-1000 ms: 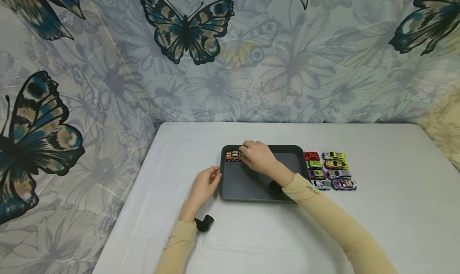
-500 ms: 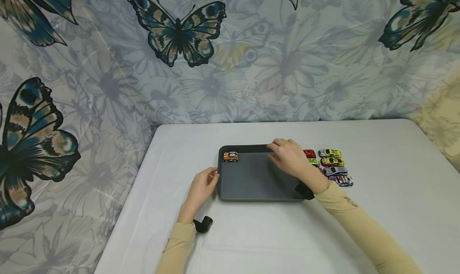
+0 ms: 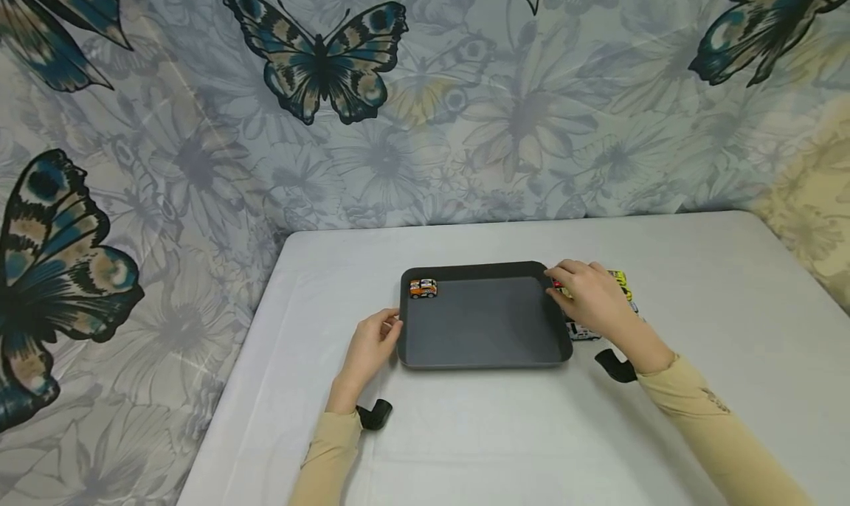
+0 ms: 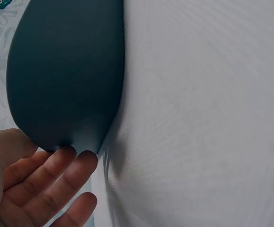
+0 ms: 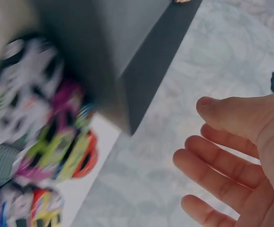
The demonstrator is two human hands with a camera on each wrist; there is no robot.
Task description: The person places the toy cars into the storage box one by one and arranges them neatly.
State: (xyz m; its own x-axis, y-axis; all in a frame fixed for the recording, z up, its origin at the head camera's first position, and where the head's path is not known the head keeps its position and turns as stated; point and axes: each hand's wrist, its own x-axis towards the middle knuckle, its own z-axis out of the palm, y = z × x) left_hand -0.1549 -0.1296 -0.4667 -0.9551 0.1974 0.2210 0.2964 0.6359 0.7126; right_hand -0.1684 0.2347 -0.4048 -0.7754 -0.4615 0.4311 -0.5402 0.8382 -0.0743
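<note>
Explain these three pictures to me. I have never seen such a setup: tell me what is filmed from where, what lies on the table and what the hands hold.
No machine here: a person works with two bare hands. The wide picture comes from a head camera; the other two come from cameras on each wrist. On the white table lies a dark tray with one orange car in its far left corner. More toy cars are parked to the tray's right. The left hand touches the tray's left edge with straight fingers. The right hand hovers open over the parked cars, holding nothing.

One dark tray, one orange toy car in it, two hands; the cars beside the tray cannot be counted
</note>
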